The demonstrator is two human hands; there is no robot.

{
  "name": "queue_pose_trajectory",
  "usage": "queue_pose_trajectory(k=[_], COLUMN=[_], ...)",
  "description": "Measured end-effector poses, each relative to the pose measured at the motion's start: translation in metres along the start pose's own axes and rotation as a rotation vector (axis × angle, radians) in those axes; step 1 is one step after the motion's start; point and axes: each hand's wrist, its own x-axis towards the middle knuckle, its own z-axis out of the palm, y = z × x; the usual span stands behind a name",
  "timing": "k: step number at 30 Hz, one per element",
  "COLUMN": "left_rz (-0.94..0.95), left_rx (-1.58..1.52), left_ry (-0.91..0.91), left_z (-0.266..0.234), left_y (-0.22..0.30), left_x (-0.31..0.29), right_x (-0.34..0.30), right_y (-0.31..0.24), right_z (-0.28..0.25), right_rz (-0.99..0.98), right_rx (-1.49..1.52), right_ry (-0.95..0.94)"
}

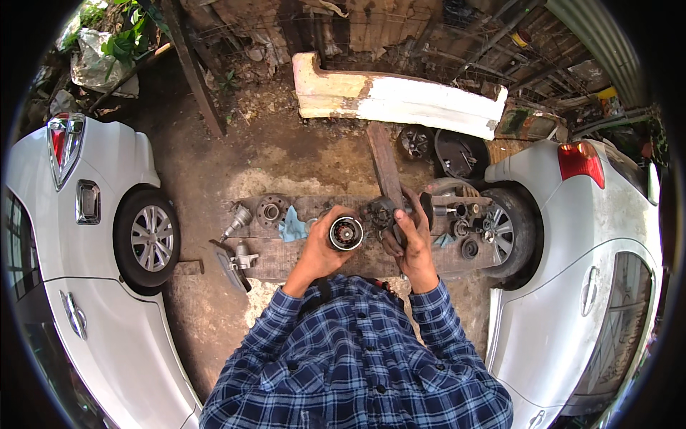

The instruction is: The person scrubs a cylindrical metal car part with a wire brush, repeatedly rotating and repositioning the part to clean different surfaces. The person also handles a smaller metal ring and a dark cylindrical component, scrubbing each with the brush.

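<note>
My left hand (323,247) is wrapped round a metal cylinder (346,234) that looks like a motor housing. Its open end faces up and shows a round toothed core inside. In my right hand (413,239) is a dark, rounded metal casting (381,212), held just right of the cylinder with the thumb on top. The two parts are close together; whether they touch I cannot tell. Both hands are above a wooden bench (279,249). A blue rag (292,225) lies left of my left hand, beside a round metal hub (271,210).
Metal parts (244,255) lie at the bench's left end, and several rings (469,248) at its right. A wooden plank (386,161) juts out beyond my right hand. Silver cars (107,236) flank the bench. A white panel (407,99) and a black bucket (463,154) are behind.
</note>
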Motion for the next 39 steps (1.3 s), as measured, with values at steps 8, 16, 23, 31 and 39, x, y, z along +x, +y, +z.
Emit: queue_pose_trajectory(k=[8, 16, 23, 31, 39], left_rz=[-0.074, -0.038, 0.069, 0.076, 0.047], left_rx=[-0.205, -0.151, 0.029, 0.034, -0.006], left_ry=[0.147, 0.141, 0.204, 0.222, 0.325], left_z=[0.004, 0.002, -0.003, -0.018, -0.038], left_y=[0.005, 0.006, 0.001, 0.004, 0.005], left_x=[0.012, 0.015, 0.015, 0.004, -0.012], right_x=[0.008, 0.01, 0.016, 0.024, 0.032], right_y=[0.022, 0.034, 0.045, 0.05, 0.061], right_z=[-0.013, -0.017, -0.018, -0.004, 0.015], right_rz=[0.336, 0.379, 0.394, 0.422, 0.526], right_rx=[0.401, 0.445, 0.483, 0.418, 0.41], right_ry=[0.005, -0.007, -0.046, -0.058, -0.134])
